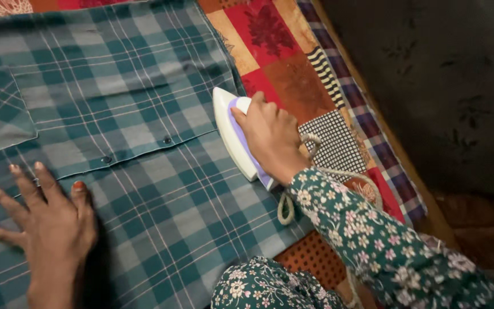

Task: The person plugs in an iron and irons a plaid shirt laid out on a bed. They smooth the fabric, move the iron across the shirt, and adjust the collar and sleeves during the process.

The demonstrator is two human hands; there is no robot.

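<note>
The right hand (270, 134) is closing its grip firmly around the handle of a white and lilac iron (232, 134), fingers wrapping over the top and the wrist bending down behind it. The iron is sitting on the right edge of a teal checked shirt (144, 114), its pointed nose aiming away from the grip toward the top of the picture. Just behind the grip, a pale braided cord (293, 200) is looping down past the flowered sleeve (373, 229).

Well to the left of the grip, the left hand (47, 223) is lying open and flat on the shirt, fingers spreading, grasping nothing and only pressing the cloth smooth. Between the two hands, the shirt's button strip with two dark buttons (167, 139) is running across. To the right of the grip, a red and orange patchwork quilt (281, 51) is lying under the shirt.

Judging the risks: the iron could scorch the cloth if it is resting too long in one place. The cord, looping so near the wrist, could snag on the sleeve and jerk the iron. The soleplate could catch a button, and the flat hand could be burned if the iron is sliding its way.
</note>
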